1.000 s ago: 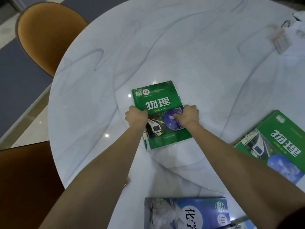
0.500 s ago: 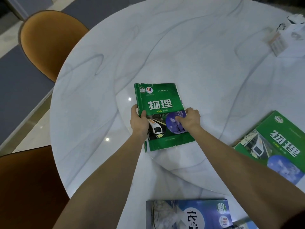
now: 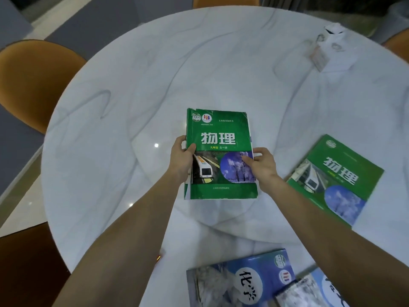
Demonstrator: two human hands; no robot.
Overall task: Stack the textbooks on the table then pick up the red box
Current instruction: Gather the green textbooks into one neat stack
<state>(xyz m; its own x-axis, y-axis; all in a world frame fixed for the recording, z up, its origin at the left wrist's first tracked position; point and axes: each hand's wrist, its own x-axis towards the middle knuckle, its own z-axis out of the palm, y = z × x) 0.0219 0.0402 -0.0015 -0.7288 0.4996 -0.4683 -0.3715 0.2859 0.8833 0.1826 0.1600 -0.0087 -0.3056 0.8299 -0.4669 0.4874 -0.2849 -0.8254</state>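
A green physics textbook is at the middle of the round white marble table, squared to me. My left hand grips its left edge, thumb on the cover. My right hand holds its right edge, thumb on the blue globe picture. A second green physics textbook lies tilted at the right. A blue chemistry textbook lies at the near edge, with another blue book partly over its right corner. No red box is in view.
Orange chairs stand at the left and near left; another chair back shows at the far edge. A white tissue box sits at the far right of the table. Grey floor lies beyond the left side.
Both hands have turned the green physics textbook from tilted to square and drawn it nearer to me. The view has shifted right, bringing a second blue book into sight.
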